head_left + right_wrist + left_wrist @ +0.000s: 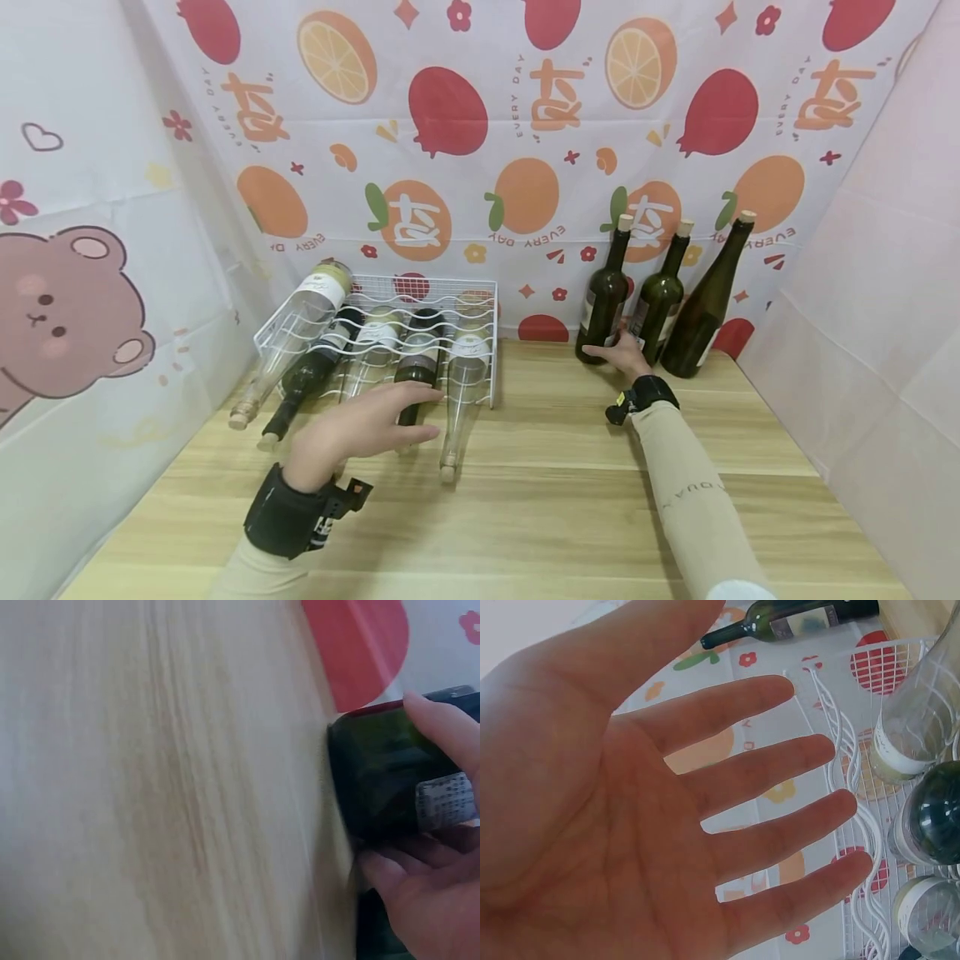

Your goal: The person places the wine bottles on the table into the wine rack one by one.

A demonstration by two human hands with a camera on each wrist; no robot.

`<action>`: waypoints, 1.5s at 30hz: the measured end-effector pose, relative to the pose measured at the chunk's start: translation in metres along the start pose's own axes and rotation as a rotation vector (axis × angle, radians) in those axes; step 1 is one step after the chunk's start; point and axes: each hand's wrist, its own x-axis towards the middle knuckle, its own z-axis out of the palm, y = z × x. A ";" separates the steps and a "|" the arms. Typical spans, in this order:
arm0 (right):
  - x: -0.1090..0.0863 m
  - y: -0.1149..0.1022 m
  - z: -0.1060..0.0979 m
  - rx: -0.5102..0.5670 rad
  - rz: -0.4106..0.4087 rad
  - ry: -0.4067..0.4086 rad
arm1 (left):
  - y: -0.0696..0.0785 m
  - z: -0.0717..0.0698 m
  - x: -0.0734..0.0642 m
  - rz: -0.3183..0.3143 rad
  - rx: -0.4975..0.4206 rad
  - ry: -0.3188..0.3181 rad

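Observation:
My right hand (624, 354) grips the lower part of a dark green wine bottle (606, 292), which stands upright and corked by the back wall. The right wrist view shows the thumb on one side of this bottle (375, 769) and the fingers on the other, beside a small printed label (442, 801). My left hand (360, 427) hovers with its fingers extended, in front of a white wire rack (493, 354); its palm looks bare in the left wrist view. Several corked bottles lie in the rack, among them a clear one (467, 375) at its right end.
Right of the gripped bottle stand a second green bottle (660, 293) and a taller, slimmer one (705, 308), close together. Necks of the racked bottles stick out over the wooden table (555, 500). A fruit-print cloth (465, 208) hangs behind; pale cloths close off both sides.

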 end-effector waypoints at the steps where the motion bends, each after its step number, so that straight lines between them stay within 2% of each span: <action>1: 0.001 -0.001 0.001 0.002 0.001 0.009 | 0.000 -0.001 -0.001 -0.011 0.000 -0.003; 6: 0.008 -0.002 0.004 0.002 -0.016 0.084 | -0.002 -0.004 -0.002 -0.048 0.009 -0.011; 12: 0.007 0.002 0.005 -0.038 -0.081 0.146 | -0.004 -0.006 -0.003 -0.062 0.014 0.000; 17: 0.001 0.001 0.003 -0.113 -0.124 0.121 | -0.004 -0.006 -0.006 -0.065 0.032 0.004; 28: -0.017 -0.023 -0.011 -0.149 -0.221 0.093 | -0.004 -0.006 -0.006 -0.047 0.015 0.005; 37: -0.038 -0.026 -0.017 -0.131 -0.267 0.042 | -0.005 -0.002 -0.005 -0.041 -0.003 -0.005; 45: -0.057 -0.036 -0.022 -0.107 -0.348 0.061 | -0.004 -0.006 -0.006 -0.035 0.000 -0.013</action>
